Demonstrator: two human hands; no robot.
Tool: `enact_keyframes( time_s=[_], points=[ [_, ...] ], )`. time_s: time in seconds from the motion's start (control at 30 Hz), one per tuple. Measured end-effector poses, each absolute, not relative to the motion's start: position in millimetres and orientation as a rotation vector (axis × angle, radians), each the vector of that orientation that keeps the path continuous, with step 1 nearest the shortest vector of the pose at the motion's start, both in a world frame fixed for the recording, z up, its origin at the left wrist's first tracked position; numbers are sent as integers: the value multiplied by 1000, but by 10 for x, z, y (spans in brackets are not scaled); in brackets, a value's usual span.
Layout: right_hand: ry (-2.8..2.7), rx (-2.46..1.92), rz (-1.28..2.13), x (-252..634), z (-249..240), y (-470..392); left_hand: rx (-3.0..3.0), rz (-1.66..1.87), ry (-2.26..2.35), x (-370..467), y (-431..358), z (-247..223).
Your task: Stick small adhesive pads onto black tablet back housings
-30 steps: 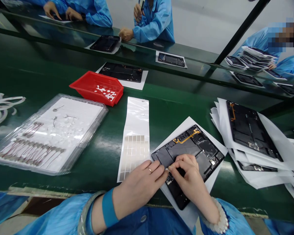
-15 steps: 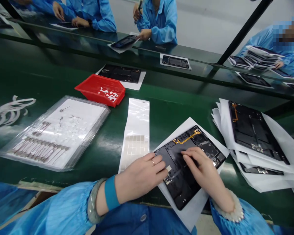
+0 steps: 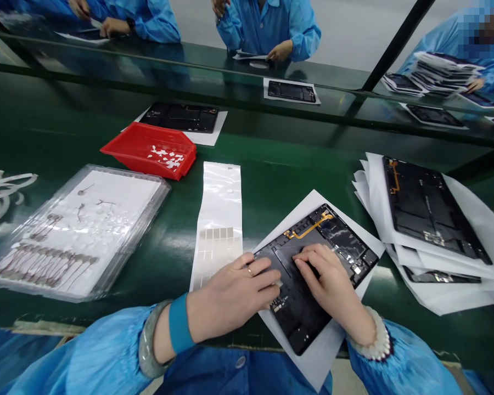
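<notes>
A black tablet back housing [image 3: 298,323] with an orange flex cable [image 3: 310,226] lies askew on a white paper sheet [image 3: 313,200]. My left hand [image 3: 234,291] reaches over the housing's left edge with bent, closed fingers. Beside those fingertips a small pale patch shows, partly covered; whether the fingers grip it cannot be made out. Over the housing's middle is my right hand [image 3: 331,282], thumb and forefinger drawn together in a pinch. Anything between them is too small to see. To the left lies a strip of square grey stickers [image 3: 220,219].
At left, a clear plastic tray [image 3: 123,192] carries several small wired parts. Behind it stands a red bin [image 3: 127,145] with white scraps, near another housing [image 3: 181,116]. Housings and paper sheets form a stack [image 3: 436,211] at right. Co-workers [image 3: 267,24] sit across the bench.
The whole view has shifted, so near things appear further left. My left fingers now cover more of the pale patch. My right hand keeps its pinch over the housing. A co-worker opposite has lowered a housing.
</notes>
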State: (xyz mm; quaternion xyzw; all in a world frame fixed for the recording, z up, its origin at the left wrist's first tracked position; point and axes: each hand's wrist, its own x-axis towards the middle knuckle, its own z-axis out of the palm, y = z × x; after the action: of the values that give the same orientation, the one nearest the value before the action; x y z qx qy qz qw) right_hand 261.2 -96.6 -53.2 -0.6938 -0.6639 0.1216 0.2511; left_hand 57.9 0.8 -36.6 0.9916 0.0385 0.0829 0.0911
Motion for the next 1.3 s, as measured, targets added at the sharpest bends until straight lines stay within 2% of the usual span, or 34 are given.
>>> enact_keyframes(
  time_s=[1.3],
  points=[
    [-1818, -1895, 311, 2618, -548, -963, 2835, 277, 156, 594, 84, -419]
  ],
)
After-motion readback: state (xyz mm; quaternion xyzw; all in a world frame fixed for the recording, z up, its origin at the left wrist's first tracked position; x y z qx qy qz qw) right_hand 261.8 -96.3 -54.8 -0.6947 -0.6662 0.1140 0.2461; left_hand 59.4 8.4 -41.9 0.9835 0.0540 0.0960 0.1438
